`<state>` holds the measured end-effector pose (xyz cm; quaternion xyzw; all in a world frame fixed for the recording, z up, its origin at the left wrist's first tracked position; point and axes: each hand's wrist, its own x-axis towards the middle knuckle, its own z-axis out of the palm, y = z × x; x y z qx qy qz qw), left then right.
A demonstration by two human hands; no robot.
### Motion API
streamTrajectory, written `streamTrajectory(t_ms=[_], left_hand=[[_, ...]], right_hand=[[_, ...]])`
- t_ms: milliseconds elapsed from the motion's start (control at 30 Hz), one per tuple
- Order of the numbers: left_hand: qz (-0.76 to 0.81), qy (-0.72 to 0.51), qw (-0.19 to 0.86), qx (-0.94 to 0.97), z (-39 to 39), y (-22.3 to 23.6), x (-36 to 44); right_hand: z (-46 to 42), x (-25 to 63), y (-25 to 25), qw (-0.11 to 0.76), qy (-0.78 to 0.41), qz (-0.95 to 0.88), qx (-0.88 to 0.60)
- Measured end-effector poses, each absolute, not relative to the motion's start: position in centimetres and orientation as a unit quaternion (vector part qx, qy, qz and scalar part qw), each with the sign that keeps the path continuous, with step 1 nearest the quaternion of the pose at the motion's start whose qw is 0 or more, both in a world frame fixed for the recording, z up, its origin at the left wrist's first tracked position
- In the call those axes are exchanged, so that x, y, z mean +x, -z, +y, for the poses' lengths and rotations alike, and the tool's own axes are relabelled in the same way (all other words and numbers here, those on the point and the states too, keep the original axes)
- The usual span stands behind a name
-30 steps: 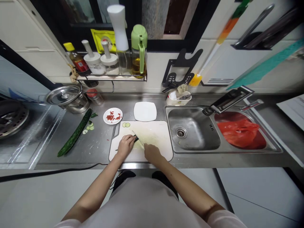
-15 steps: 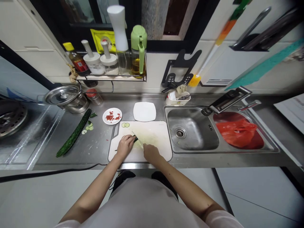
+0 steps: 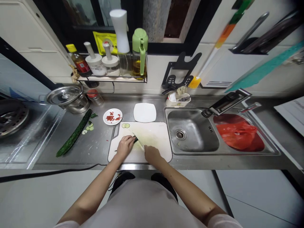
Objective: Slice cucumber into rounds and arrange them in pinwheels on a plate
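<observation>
On the white cutting board, my left hand presses down a dark green cucumber piece, mostly hidden under the fingers. My right hand is closed around the handle of a knife. Its thin blade slants up and left, right beside the cucumber piece. Two pale cucumber slices lie at the board's upper left. Left of the board, a long whole cucumber rests on the steel counter near several small cucumber scraps.
Behind the board stand a small plate with chopped red bits and a white square plate. A sink with a red plastic bag lies to the right. A lidded pot stands at the back left, below a spice rack.
The knife and my right hand have shifted very slightly right. My left hand stays on the cucumber piece. The whole view has moved a little.
</observation>
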<state>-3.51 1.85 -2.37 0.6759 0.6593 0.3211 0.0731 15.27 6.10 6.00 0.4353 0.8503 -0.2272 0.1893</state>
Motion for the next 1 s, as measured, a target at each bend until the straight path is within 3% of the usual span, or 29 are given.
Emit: streamTrajectory(t_ms=[1000], left_hand=[[0.674,-0.312,0.082,0.664,2.0,2.4,-3.1]], right_hand=[[7.0,14.1,-4.2,0.177,0.219,0.853,0.438]])
